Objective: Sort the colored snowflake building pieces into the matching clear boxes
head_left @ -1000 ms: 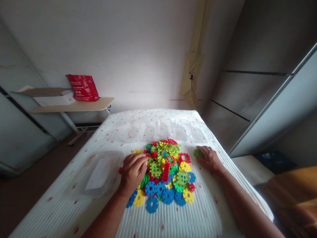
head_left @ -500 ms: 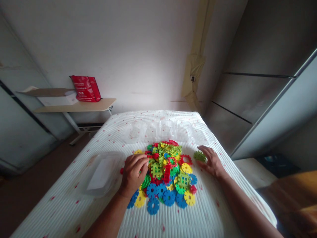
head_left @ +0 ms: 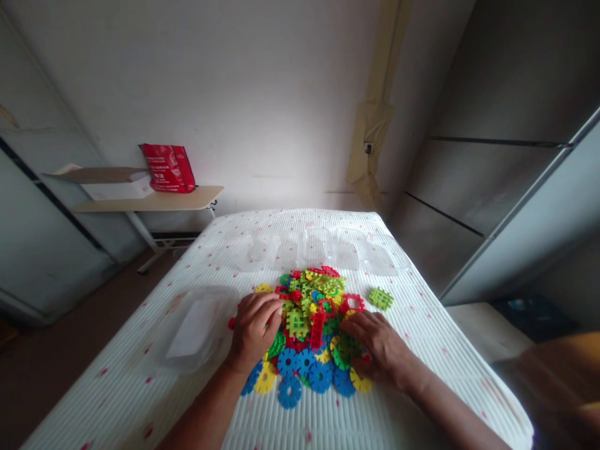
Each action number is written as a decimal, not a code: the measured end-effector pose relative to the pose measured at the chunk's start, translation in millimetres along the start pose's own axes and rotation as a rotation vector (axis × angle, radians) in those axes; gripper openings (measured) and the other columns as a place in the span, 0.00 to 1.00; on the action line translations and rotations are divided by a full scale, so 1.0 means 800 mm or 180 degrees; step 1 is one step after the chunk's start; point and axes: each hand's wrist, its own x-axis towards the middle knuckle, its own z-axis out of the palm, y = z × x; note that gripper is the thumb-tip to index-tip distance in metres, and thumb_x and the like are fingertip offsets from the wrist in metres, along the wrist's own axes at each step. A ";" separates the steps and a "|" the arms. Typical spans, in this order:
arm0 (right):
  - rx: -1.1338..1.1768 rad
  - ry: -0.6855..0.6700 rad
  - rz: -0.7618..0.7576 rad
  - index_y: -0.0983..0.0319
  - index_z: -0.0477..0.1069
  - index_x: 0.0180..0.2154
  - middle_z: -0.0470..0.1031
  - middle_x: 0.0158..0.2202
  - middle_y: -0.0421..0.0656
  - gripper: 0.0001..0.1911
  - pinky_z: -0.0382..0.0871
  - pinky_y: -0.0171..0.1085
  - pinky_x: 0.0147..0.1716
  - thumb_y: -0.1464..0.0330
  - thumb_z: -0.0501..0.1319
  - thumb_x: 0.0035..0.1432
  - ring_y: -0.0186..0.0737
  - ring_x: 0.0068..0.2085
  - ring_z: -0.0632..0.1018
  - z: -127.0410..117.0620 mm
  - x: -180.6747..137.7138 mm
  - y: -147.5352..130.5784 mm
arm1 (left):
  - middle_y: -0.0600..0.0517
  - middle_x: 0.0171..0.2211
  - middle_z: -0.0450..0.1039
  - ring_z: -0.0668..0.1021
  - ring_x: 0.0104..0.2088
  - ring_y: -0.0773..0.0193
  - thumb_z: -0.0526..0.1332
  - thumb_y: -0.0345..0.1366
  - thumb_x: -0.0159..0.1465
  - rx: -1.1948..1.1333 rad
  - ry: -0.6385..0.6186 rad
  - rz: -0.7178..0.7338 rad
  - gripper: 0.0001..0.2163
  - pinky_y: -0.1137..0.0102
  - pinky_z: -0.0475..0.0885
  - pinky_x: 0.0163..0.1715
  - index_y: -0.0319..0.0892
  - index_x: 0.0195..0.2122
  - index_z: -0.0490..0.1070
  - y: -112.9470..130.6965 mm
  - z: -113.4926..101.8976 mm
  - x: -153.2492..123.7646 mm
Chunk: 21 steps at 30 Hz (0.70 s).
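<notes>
A heap of interlocking plastic building pieces lies on the patterned bed cover, with blue notched discs (head_left: pixel 320 377), yellow discs and red and green square frames. At its left edge rests my left hand (head_left: pixel 255 328), its fingers curled and close together; whatever lies under them is hidden. My right hand (head_left: pixel 382 350) reaches over the heap's right side. Its fingers and thumb are around a green square lattice piece (head_left: pixel 347 345), partly covered by the hand. Another green lattice piece (head_left: pixel 380 298) lies by itself to the right of the heap, beyond my right hand.
Several clear plastic containers (head_left: pixel 314 245) stand in a row behind the heap. A translucent lid or tub (head_left: pixel 206 328) with a white paper lies left of my left hand. Farther back, a small table (head_left: pixel 199 197) bears a red bag (head_left: pixel 167 169) and a white box (head_left: pixel 117 189).
My right hand has let go of the green lattice piece, which stays right of the heap, and has moved left and nearer onto another green one. My left hand has barely moved.
</notes>
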 end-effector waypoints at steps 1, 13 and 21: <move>0.0056 0.0046 -0.0032 0.60 0.66 0.52 0.71 0.48 0.51 0.29 0.65 0.48 0.44 0.67 0.63 0.46 0.51 0.46 0.71 0.000 -0.001 0.001 | 0.49 0.37 0.76 0.76 0.40 0.60 0.58 0.27 0.60 -0.0001 0.0008 0.0015 0.07 0.61 0.70 0.43 0.44 0.37 0.73 0.000 0.000 0.000; -0.0067 0.1650 0.0792 0.62 0.69 0.49 0.73 0.41 0.50 0.21 0.73 0.42 0.38 0.67 0.60 0.51 0.45 0.39 0.77 -0.021 0.003 0.115 | 0.49 0.38 0.76 0.75 0.40 0.60 0.58 0.26 0.60 -0.0011 0.0064 0.0081 0.07 0.62 0.69 0.43 0.43 0.38 0.73 -0.002 0.002 -0.001; -0.0207 0.0959 0.1212 0.62 0.67 0.52 0.75 0.45 0.50 0.28 0.72 0.42 0.42 0.67 0.60 0.46 0.47 0.44 0.77 0.013 0.003 0.135 | 0.49 0.37 0.76 0.75 0.40 0.60 0.58 0.26 0.60 0.0006 0.0085 0.0103 0.08 0.62 0.69 0.43 0.43 0.38 0.73 -0.002 0.002 0.001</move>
